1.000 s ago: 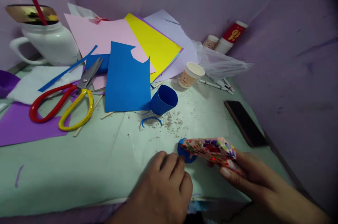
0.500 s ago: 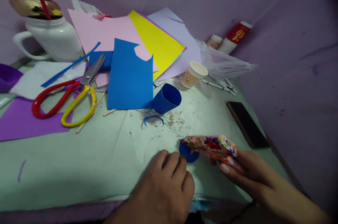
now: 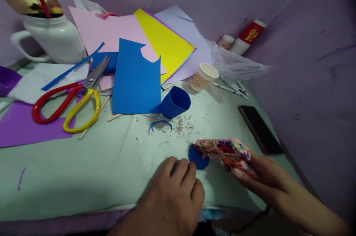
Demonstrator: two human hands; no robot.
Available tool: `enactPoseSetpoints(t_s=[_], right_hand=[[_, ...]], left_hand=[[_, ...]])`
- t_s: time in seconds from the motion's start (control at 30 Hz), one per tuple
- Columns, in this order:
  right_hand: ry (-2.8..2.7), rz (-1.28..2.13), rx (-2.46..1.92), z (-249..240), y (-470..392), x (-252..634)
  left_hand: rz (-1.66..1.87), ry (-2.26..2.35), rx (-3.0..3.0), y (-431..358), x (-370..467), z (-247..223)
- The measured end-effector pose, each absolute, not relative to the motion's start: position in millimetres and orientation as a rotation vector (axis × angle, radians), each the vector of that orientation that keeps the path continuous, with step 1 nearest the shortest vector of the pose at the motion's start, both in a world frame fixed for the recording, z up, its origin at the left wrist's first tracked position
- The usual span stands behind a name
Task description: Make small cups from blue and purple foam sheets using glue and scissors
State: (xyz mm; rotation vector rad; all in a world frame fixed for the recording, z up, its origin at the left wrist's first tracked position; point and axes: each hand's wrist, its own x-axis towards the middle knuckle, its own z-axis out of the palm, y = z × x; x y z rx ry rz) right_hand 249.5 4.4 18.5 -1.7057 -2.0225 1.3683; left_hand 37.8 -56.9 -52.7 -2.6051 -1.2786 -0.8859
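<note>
My right hand (image 3: 258, 176) is wrapped round a floral-patterned hot glue gun (image 3: 222, 150) with a small red light. Its nozzle end is over the upper edge of a small blue paper circle (image 3: 198, 159) lying flat on the table; whether it touches cannot be made out. My left hand (image 3: 178, 187) rests on the table with fingers bent and drawn together, a fingertip holding the circle's lower left edge. The thumb is hidden. Beyond them stands a tilted-looking blue paper cup (image 3: 175, 103), with a curved blue paper scrap (image 3: 161, 123) before it.
Scissors (image 3: 83, 95) with red and yellow handles lie left, near a cut blue sheet (image 3: 136, 84) and coloured papers (image 3: 169, 46). A white mug (image 3: 52, 39) stands back left. Further right are a paper cup (image 3: 204, 77), pens (image 3: 232, 89), a plastic bag (image 3: 236, 63) and a phone (image 3: 260, 128).
The glue gun has shifted very slightly up and to the right over the blue circle. My left hand stays almost where it was. The whole view has shifted slightly.
</note>
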Motion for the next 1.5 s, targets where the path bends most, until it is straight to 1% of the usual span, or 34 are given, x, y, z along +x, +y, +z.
enactPoseSetpoints(t_s=[0.33,0.57,0.73,0.87,1.07,1.3,1.5], right_hand=[[-1.99,1.437,-1.649,19,7,255],[-1.88,1.352,-1.836,23,5,256],[-1.834,1.405,-1.744,27,3,251],[-1.743,1.433,-1.782,26,0,259],[-1.865,1.419,-1.821,25,1,269],[-1.7,1.476,-1.822,26,-10,262],[-1.801,1.479,-1.818,27,-10,270]], left_hand=[[-0.864,-1.272,-2.646,-56,36,-48],[-0.876,-1.294,-2.644,-56,35,-47],[-0.817,-1.288,-2.699,-56,34,-46],[-0.823,-1.282,-2.696,-58,34,-48],[-0.836,-1.297,-2.694,-60,34,-50],[-0.835,-1.305,-2.714,-59,34,-50],[-0.808,-1.308,-2.732,-60,34,-50]])
